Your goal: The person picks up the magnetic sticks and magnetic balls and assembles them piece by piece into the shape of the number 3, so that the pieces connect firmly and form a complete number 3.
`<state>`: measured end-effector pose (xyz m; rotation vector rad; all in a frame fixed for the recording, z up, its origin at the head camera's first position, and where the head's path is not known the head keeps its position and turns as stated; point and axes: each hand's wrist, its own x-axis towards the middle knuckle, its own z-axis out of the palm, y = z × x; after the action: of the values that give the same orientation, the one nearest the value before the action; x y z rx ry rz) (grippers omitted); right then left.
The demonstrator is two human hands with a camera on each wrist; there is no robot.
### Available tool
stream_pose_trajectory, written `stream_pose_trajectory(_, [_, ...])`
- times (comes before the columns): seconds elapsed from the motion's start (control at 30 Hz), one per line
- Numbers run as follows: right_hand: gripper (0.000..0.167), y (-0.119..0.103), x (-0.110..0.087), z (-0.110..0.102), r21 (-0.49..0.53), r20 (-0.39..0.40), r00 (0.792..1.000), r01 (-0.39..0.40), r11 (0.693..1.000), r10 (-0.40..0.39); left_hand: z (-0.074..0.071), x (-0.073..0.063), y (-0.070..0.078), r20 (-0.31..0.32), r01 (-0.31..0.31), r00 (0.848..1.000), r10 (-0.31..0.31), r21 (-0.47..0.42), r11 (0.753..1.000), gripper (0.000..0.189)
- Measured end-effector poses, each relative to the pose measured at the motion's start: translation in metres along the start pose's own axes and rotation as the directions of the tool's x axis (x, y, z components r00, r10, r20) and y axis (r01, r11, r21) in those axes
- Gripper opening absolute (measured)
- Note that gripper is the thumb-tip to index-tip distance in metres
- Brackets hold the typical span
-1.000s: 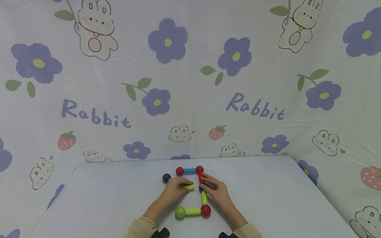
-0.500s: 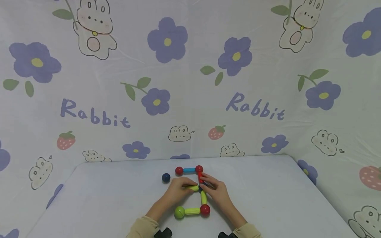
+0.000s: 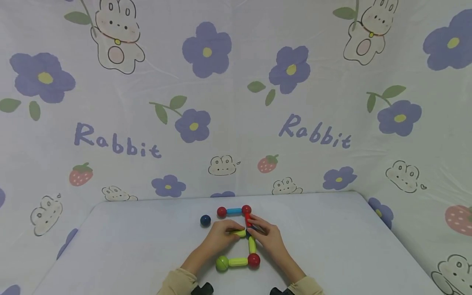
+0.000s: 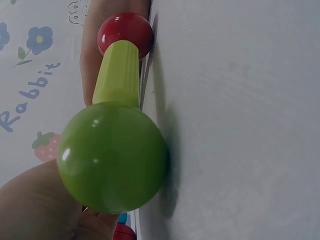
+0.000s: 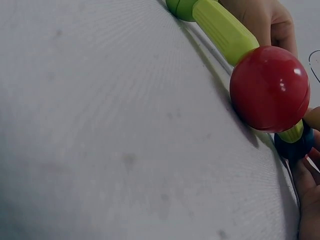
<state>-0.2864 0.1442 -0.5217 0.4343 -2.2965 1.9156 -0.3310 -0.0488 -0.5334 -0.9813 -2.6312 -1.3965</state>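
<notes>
In the head view my left hand [image 3: 215,241] pinches a yellow-green rod [image 3: 240,233]. The rod's right end meets a dark blue ball [image 3: 248,233], partly covered by my right hand [image 3: 272,239]. Fingers of that hand grip around this ball and the red rod [image 3: 248,220] above it. Below the ball, another yellow-green rod [image 3: 252,245] runs down to a red ball [image 3: 253,260]. From there a third yellow-green rod [image 3: 238,262] leads left to a green ball [image 3: 222,263], which looms large in the left wrist view. The right wrist view shows the dark blue ball [image 5: 292,147] between my fingers.
At the top of the joined figure, a blue rod [image 3: 234,211] links two red balls, left [image 3: 221,212] and right [image 3: 246,210]. A loose dark blue ball [image 3: 205,220] lies left of it. All rest on a white table [image 3: 121,246] before a rabbit-print cloth [image 3: 236,102].
My left hand has moved right with its yellow-green rod, closing the gap to the middle dark blue ball. My right hand has stayed about where it was.
</notes>
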Motion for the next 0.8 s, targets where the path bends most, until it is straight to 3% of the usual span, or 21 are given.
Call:
stream_pose_trajectory(0.23, [0.034, 0.001, 0.000, 0.000, 0.001, -0.003, 1.000, -0.009, 1.000, 0.009, 0.000, -0.002, 0.000, -0.035, 0.026, 0.999, -0.025, 0.014, 1.000, 0.030])
stream_pose_trajectory(0.37, [0.033, 0.001, -0.001, 0.000, -0.017, -0.007, 1.000, -0.006, 1.000, 0.006, -0.003, -0.007, 0.004, -0.106, 0.014, 0.994, -0.013, 0.009, 1.000, 0.030])
stream_pose_trajectory(0.47, [0.033, 0.001, -0.002, 0.000, -0.027, -0.014, 1.000, -0.006, 1.000, 0.005, -0.005, -0.009, 0.006, -0.187, -0.015, 0.982, 0.019, 0.021, 1.000, 0.029])
stream_pose_trajectory(0.6, [0.033, 0.002, -0.003, -0.001, -0.021, -0.017, 1.000, -0.003, 1.000, 0.003, -0.006, -0.009, 0.000, -0.323, -0.079, 0.942, 0.091, 0.049, 0.996, 0.029])
stream_pose_trajectory(0.8, [0.034, 0.013, -0.002, -0.003, 0.021, -0.009, 1.000, 0.024, 1.000, -0.023, -0.008, -0.007, -0.009, -0.515, -0.169, 0.836, 0.191, 0.090, 0.982, 0.032])
